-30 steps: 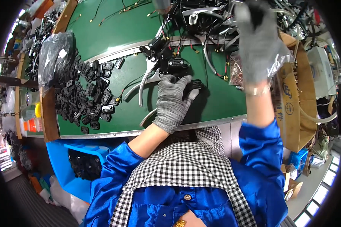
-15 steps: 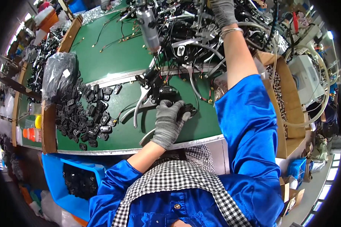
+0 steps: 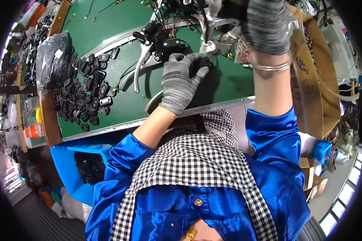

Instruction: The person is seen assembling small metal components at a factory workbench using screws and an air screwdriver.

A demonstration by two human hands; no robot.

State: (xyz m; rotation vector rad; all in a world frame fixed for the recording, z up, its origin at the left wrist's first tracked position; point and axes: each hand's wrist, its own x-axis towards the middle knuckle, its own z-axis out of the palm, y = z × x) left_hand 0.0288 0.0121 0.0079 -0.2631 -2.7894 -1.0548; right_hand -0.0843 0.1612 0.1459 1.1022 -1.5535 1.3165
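Note:
My left hand (image 3: 179, 82), in a grey knitted glove, is closed around a black-bodied brake lever (image 3: 203, 63) near the table's front edge. A curved silver end shows below its wrist. Just beyond lies another brake lever (image 3: 138, 68) with a black bracket and silver blade. My right hand (image 3: 268, 30), gloved and blurred, is at the top right. Against it is a smeared brake lever, its silver part (image 3: 215, 45) hanging toward the table; the fingertips are mostly hidden.
Many small black oblong parts (image 3: 84, 88) lie loose at the left, beside a grey plastic bag (image 3: 54, 60). A metal strip crosses the green table (image 3: 128, 100). A blue bin (image 3: 64, 168) stands below at the left; a cardboard box (image 3: 321, 92) stands at the right.
My right hand has come back from the far pile toward me, with a blurred brake lever beside it. My left hand keeps its hold. The whole view has tilted downward.

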